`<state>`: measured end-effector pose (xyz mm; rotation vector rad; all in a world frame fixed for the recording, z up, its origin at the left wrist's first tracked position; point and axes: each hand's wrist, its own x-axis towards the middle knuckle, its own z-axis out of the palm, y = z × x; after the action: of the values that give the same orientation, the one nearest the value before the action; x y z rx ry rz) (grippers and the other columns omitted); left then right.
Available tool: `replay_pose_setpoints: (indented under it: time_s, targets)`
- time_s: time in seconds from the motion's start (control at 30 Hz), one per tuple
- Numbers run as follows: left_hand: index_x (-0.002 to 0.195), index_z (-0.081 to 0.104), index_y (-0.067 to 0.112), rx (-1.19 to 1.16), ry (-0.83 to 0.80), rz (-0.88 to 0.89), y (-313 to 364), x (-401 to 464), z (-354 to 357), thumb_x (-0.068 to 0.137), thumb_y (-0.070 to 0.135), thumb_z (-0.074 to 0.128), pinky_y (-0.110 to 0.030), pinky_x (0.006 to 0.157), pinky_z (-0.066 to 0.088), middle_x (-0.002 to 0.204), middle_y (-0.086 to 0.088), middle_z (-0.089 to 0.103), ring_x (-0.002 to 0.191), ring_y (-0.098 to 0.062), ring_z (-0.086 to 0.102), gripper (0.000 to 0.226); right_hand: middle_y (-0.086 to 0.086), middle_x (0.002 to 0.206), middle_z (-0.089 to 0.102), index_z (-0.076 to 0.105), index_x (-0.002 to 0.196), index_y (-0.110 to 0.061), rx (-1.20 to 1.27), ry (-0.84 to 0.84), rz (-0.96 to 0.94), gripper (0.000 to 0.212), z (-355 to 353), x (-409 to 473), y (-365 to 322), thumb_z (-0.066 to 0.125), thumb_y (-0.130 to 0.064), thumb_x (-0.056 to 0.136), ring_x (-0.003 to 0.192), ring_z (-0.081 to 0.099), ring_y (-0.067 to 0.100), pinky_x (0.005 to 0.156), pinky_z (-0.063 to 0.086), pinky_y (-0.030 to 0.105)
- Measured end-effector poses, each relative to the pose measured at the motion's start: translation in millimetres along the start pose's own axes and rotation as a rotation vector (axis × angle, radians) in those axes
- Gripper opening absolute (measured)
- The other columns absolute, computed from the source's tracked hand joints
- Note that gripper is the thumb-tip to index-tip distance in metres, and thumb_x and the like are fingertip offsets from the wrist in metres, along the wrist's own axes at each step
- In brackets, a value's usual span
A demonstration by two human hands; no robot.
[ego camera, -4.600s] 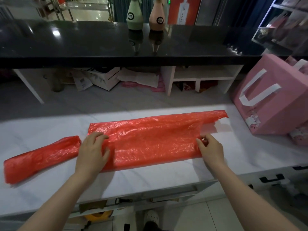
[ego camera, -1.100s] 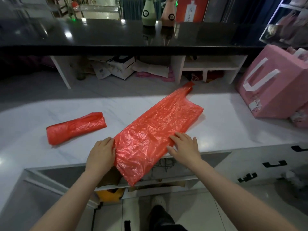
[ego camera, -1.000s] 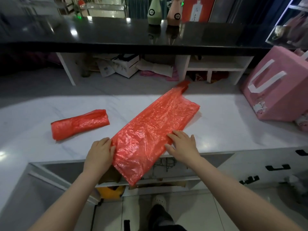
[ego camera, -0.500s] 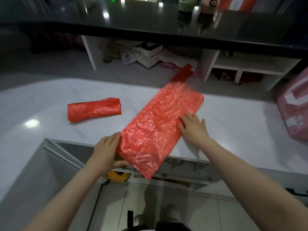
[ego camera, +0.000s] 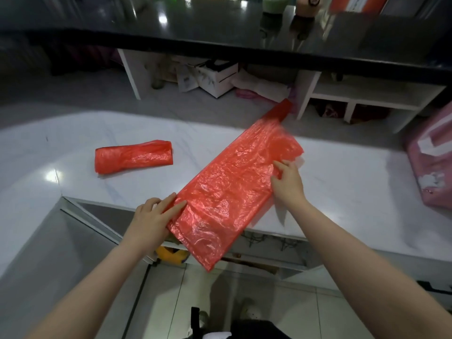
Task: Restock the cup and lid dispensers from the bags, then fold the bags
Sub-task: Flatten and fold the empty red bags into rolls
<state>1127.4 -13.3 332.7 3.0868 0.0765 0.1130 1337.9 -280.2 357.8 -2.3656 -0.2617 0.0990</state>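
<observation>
Now, step in hand: folding — the second of two bags; no cups, lids or dispensers in view, so restocking looks done, as a judgement.
Bag being folded: thin crinkled red plastic bag [ego camera: 234, 189], already a long strip, lying diagonally on the white marbled counter [ego camera: 354, 192]; its near end overhangs the counter edge, its handle end points toward the back shelves.
Left hand [ego camera: 152, 218]: fingers straight, pressing the strip's left edge at the counter rim — holding it down, not gripping.
Right hand [ego camera: 288, 182]: fingers curled onto the right edge near the upper corner; appears to be pinching the film to lift it, though the contact is slightly blurred.
Finished bag: rolled red plastic bag [ego camera: 133, 156], lying well apart to the left on the same counter.
Next move, judged: bring one end over the other or fold the right edge across, with the left hand as anchor; slick film will slide and spring open unless pressed flat.
Risk: the overhanging end could drag the strip off the edge once the left hand lets go.
Surroundings: pink paper carrier bag with white handle [ego camera: 430, 162] at far right; black glossy upper counter [ego camera: 220, 23] behind; white cardboard box [ego camera: 216, 78] on the shelf beneath it.
Obstruction: none between the hands — the pink bag stands clear of the fold.
</observation>
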Motion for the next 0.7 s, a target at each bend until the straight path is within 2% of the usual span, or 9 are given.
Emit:
replay_pose_setpoints:
  time_s: [0.1, 0.27, 0.33, 0.43, 0.5, 0.57, 0.7]
  targets:
    - [0.123, 0.065, 0.017, 0.02, 0.002, 0.008, -1.5, -1.9, 4.0, 0.044, 0.011, 0.092, -0.06, 0.065, 0.052, 0.124, -0.016, 0.062, 0.089, -0.047, 0.062, 0.084, 0.007, 0.145, 0.036, 0.04, 0.143, -0.006, -0.026, 0.024, -0.172, 0.054, -1.3, -7.9, -10.7, 0.052, -0.001, 0.091, 0.135, 0.032, 0.02, 0.107, 0.018, 0.018]
    - [0.129, 0.06, 0.018, 0.028, -0.011, -0.025, 0.5, -4.7, 4.1, 0.048, 0.015, 0.092, -0.058, 0.07, 0.052, 0.129, -0.015, 0.059, 0.094, -0.045, 0.061, 0.087, 0.01, 0.147, 0.035, 0.037, 0.145, -0.003, -0.097, 0.038, -0.36, 0.062, -5.0, -8.1, -22.0, 0.053, 0.007, 0.086, 0.137, 0.032, 0.023, 0.114, 0.024, 0.027]
    - [0.131, 0.058, 0.019, 0.019, -0.033, -0.045, 3.1, -2.6, 0.7, 0.054, 0.016, 0.089, -0.059, 0.075, 0.051, 0.133, -0.014, 0.057, 0.099, -0.044, 0.059, 0.084, 0.013, 0.15, 0.031, 0.035, 0.146, -0.005, -0.092, 0.018, -0.342, 0.065, -8.2, 2.9, -25.1, 0.057, 0.003, 0.086, 0.14, 0.029, 0.026, 0.115, 0.021, 0.029]
    - [0.14, 0.047, 0.022, -0.012, -0.019, -0.092, 8.7, 2.4, -5.9, 0.074, 0.022, 0.076, -0.057, 0.091, 0.044, 0.145, -0.013, 0.044, 0.114, -0.043, 0.051, 0.072, 0.01, 0.161, 0.005, 0.023, 0.152, -0.02, -0.082, -0.06, -0.142, 0.077, -12.0, 24.8, -26.5, 0.065, -0.018, 0.088, 0.147, 0.012, 0.025, 0.117, 0.014, 0.033]
    - [0.135, 0.053, 0.014, -0.046, 0.022, -0.084, 13.9, 5.9, -7.1, 0.072, 0.02, 0.079, -0.057, 0.085, 0.048, 0.141, -0.02, 0.047, 0.105, -0.045, 0.056, 0.068, 0.008, 0.161, -0.005, 0.023, 0.152, -0.026, -0.124, -0.086, -0.1, 0.075, -10.8, 31.4, -25.0, 0.064, -0.027, 0.09, 0.148, 0.007, 0.027, 0.119, 0.014, 0.038]
    - [0.133, 0.055, 0.008, -0.086, 0.052, -0.066, 21.4, 9.4, -7.7, 0.07, 0.014, 0.08, -0.056, 0.08, 0.051, 0.138, -0.023, 0.049, 0.096, -0.046, 0.06, 0.068, 0.007, 0.162, -0.001, 0.028, 0.151, -0.025, -0.197, -0.089, -0.21, 0.068, -7.0, 26.5, -21.0, 0.061, -0.027, 0.092, 0.148, 0.007, 0.026, 0.12, 0.014, 0.039]
    - [0.134, 0.052, 0.005, -0.198, 0.108, -0.036, 36.0, 14.7, -5.5, 0.065, -0.001, 0.075, -0.053, 0.08, 0.052, 0.134, -0.022, 0.052, 0.093, -0.043, 0.061, 0.073, 0.004, 0.159, 0.018, 0.041, 0.144, -0.023, -0.284, -0.177, -0.437, 0.057, -3.7, -14.2, 3.2, 0.061, -0.022, 0.091, 0.145, 0.019, 0.026, 0.117, 0.017, 0.04]
